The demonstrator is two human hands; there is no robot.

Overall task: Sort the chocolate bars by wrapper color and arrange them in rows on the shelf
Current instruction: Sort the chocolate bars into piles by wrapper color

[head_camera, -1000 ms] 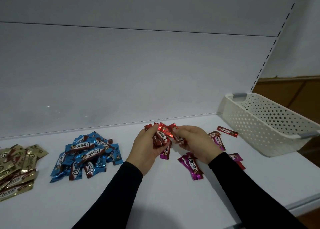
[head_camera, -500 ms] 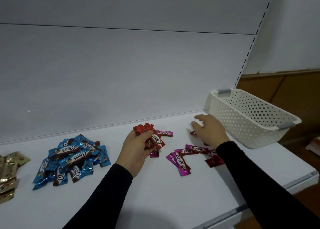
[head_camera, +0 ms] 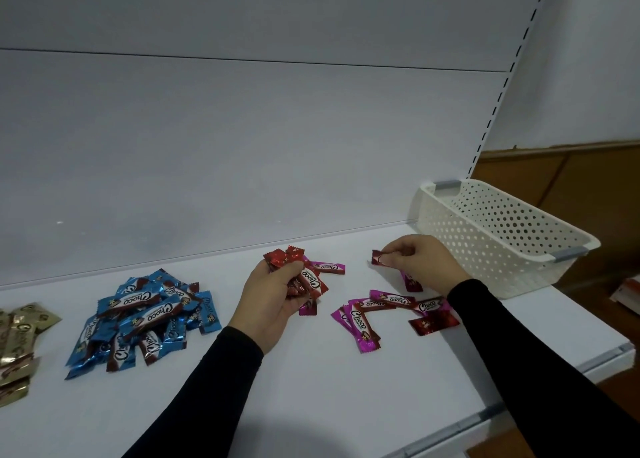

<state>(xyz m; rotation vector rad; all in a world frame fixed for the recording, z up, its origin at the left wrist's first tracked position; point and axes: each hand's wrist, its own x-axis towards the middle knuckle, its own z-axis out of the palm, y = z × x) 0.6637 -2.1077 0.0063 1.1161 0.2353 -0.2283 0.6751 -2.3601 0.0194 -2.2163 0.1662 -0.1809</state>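
Now we are in the sorting step, collecting the red bars out of the mixed red and magenta ones. Our left hand holds a bundle of red bars just above the shelf, its fingers curled around them. Our right hand reaches forward near the white basket, and its fingers pinch one more red bar at the end. We judge that the next move is to bring this bar to the bundle. Several magenta bars and one red bar lie between the hands; the blue pile and gold pile are already separated at the left.
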